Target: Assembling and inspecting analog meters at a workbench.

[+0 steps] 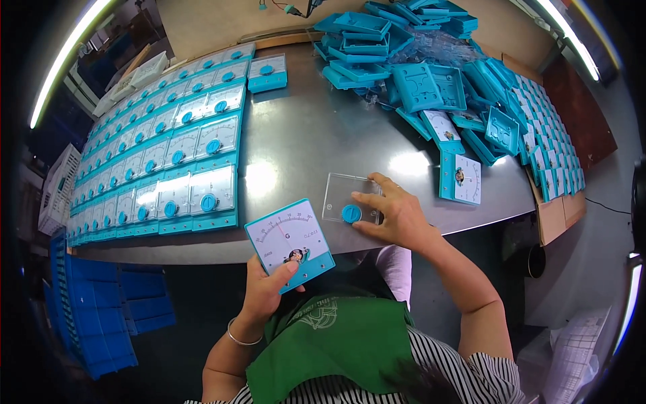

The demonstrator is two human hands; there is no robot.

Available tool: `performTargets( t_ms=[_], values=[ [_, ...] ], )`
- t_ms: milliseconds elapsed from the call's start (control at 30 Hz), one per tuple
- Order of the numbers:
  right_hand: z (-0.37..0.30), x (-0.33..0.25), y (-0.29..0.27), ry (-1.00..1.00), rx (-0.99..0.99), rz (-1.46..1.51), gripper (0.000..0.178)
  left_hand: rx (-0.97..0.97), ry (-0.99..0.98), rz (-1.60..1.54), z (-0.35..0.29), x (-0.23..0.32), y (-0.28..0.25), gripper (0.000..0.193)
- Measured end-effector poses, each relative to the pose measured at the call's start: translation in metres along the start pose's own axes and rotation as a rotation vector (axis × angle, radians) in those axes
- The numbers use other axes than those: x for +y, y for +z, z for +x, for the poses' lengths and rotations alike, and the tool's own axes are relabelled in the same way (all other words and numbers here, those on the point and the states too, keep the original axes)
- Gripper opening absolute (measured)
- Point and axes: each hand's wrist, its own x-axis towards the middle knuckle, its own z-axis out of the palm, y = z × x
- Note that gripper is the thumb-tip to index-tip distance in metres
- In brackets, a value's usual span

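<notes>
At the table's front edge point(303, 135), uncovered meter point(286, 225) is gripped by left hand point(267, 285); clear cover point(340, 190) is touched by right hand point(401, 212), hold unclear; left-edge meters point(210, 190) are covered; right-edge meters point(468, 179) aren't.

A grey metal surface point(316, 128) gleams under two tube lights, one at the upper left point(70, 60) and one at the upper right point(570, 37). Blue crates point(111, 303) stand at the lower left, with a white crate point(59, 192) above them. White trays point(149, 69) sit beyond the far left edge. Wires point(293, 9) hang at the top. On the right are cardboard point(562, 217), a brown panel point(582, 121), a thin cable point(609, 207) and a round black bin point(535, 261).
</notes>
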Motion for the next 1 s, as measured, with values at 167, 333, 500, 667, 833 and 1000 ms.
performTargets(
  t_ms=[167, 333, 500, 667, 833, 1000],
  values=[
    [0.002, 0.000, -0.024, 0.039, 0.097, 0.198, 0.049, -0.014, -0.023, -0.049, -0.009, 0.000, -0.001, 0.035],
    [-0.011, 0.024, -0.016, 0.111, 0.091, 0.115, 0.048, -0.107, -0.166, -0.211, 0.000, -0.008, 0.007, 0.040],
    [-0.001, -0.032, -0.031, 0.100, -0.134, 0.549, 0.050, -0.252, -0.384, -0.601, 0.006, -0.014, 0.011, 0.056],
    [0.000, -0.042, -0.020, 0.052, -0.248, 0.557, 0.048, -0.231, -0.487, -0.674, 0.008, -0.019, 0.016, 0.066],
    [0.004, -0.042, -0.014, 0.109, -0.346, 0.587, 0.048, -0.231, -0.501, -0.655, 0.010, -0.022, 0.012, 0.066],
    [0.007, -0.043, -0.012, 0.102, -0.390, 0.623, 0.047, -0.237, -0.500, -0.655, 0.009, -0.021, 0.009, 0.069]
  ],
)
